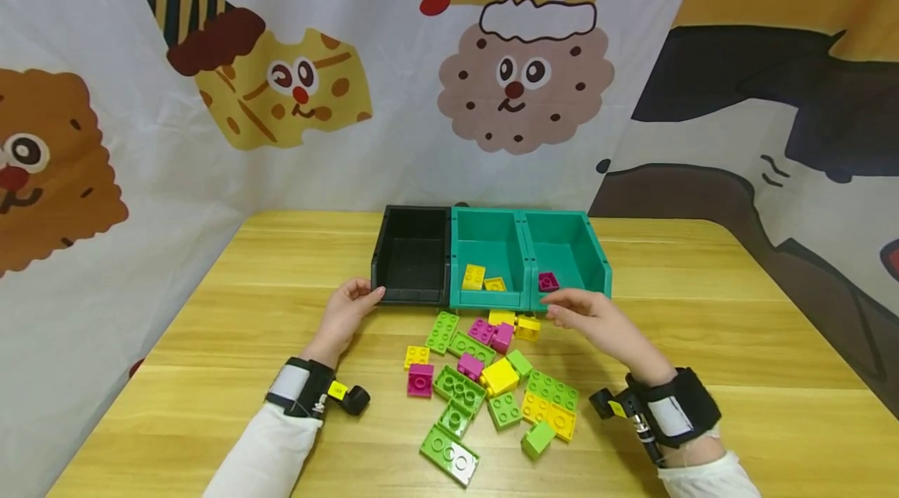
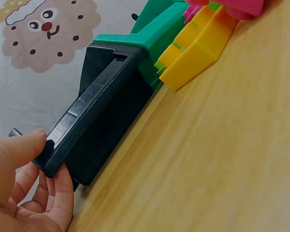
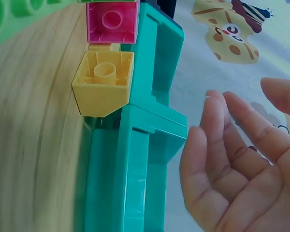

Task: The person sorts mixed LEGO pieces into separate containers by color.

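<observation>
At the black bin (image 1: 414,297), my left hand (image 1: 344,314) grips the front left corner. In the left wrist view the thumb lies on top of the rim and the fingers curl beneath it. My right hand (image 1: 597,324) hovers at the front edge of the right teal bin (image 1: 572,248), its fingers loosely bent around nothing. A magenta brick (image 1: 548,282) lies inside that bin, just beyond the fingertips. Two yellow bricks, one of them a studded brick (image 1: 474,277), sit in the middle teal bin (image 1: 488,229).
Loose building bricks in green, yellow and magenta lie in front of the bins, among them a large yellow brick (image 1: 500,377) and a long green brick (image 1: 449,455). The bins stand side by side near the back of the wooden table (image 1: 281,248), before a printed cloth (image 1: 393,131).
</observation>
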Demonstrator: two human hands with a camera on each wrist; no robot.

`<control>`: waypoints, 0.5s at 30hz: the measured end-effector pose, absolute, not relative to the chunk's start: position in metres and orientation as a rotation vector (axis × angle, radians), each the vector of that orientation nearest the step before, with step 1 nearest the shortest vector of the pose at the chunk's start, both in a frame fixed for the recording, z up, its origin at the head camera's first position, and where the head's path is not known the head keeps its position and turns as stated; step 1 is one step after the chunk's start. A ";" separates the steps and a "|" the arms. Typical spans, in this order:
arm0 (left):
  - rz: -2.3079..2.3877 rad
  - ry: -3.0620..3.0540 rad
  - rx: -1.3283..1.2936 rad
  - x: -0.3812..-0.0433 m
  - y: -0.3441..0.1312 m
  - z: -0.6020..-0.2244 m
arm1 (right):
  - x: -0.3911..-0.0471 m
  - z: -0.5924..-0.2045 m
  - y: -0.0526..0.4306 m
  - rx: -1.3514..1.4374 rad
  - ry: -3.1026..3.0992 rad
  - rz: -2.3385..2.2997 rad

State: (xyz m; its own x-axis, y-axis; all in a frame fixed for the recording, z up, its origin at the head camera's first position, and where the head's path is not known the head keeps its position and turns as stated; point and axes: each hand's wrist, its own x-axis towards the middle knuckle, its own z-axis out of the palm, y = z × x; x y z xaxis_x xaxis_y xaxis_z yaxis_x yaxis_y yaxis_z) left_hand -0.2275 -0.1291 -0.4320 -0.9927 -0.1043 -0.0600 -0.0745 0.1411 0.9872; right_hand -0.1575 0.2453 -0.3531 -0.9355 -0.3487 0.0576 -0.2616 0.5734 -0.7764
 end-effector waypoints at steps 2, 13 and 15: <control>-2.036 -2.355 0.183 -0.228 -0.129 -0.432 | -0.158 -0.352 0.245 -0.515 2.729 -1.248; -2.026 -2.364 0.183 -0.227 -0.129 -0.430 | -0.151 -0.348 0.241 -0.647 2.707 -0.817; -2.026 -2.362 0.182 -0.226 -0.129 -0.431 | -0.149 -0.347 0.239 -0.680 2.637 -0.789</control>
